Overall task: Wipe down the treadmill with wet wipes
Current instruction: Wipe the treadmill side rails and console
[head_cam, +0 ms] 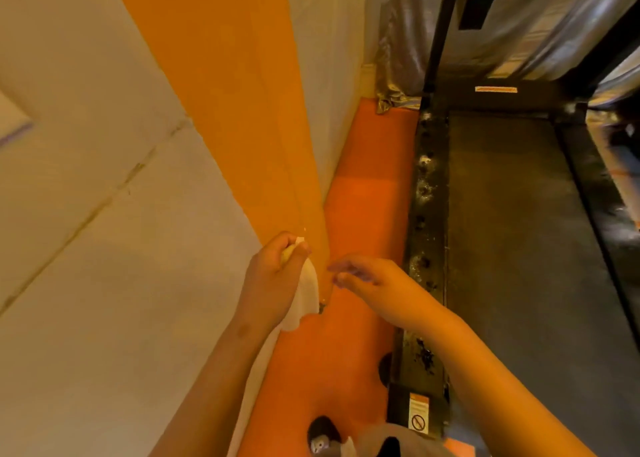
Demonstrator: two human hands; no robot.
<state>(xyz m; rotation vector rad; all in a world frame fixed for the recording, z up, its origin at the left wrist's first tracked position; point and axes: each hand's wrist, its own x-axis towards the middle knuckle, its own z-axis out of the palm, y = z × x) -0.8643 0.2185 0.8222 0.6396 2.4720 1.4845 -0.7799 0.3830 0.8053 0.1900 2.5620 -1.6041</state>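
Note:
My left hand (273, 276) grips the top of a white wet wipe (306, 297), which hangs down past the wrist beside the wall. My right hand (367, 280) hovers just to the right of the wipe with fingers loosely extended and blurred, holding nothing. The treadmill (512, 231) lies to the right, with a dark belt and a dusty, speckled left side rail (427, 193). Both hands are left of the rail, above the orange floor.
An orange floor strip (363, 193) runs between the wall (138, 145) and the treadmill. A silvery cover (405, 41) hangs at the far end. A warning label (418, 417) sits on the treadmill's near corner. A dark shoe (322, 432) shows at the bottom.

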